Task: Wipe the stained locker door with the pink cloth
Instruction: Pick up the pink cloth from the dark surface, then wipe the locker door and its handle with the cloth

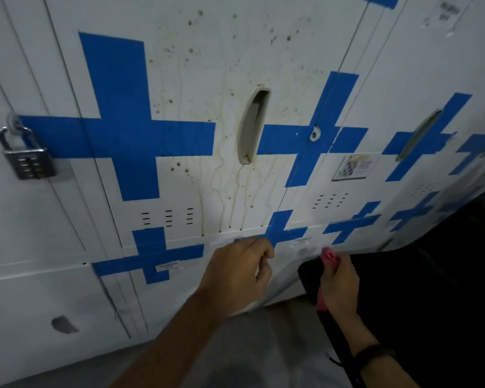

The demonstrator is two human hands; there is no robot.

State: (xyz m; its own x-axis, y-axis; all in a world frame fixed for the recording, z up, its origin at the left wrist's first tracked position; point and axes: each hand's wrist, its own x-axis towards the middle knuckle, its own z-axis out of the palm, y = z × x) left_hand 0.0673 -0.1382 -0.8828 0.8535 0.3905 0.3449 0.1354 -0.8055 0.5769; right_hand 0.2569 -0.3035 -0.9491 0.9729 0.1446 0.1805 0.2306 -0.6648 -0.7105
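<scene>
The pink cloth [328,256] was bunched in the closed right hand [339,284], below the stained locker door [224,152], seemingly readied for wiping. The empty left hand [235,275] was loosely curled beneath that door.

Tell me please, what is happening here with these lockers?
A person stands before a white locker door marked with blue tape crosses and covered in brown spots and drip lines around its handle recess. The right hand grips a bunched pink cloth low down, below the stains. The left hand is loosely curled and holds nothing. The cloth is not on the stained area, so wiping looks not yet begun. A padlock hangs on the locker to the left.
</scene>
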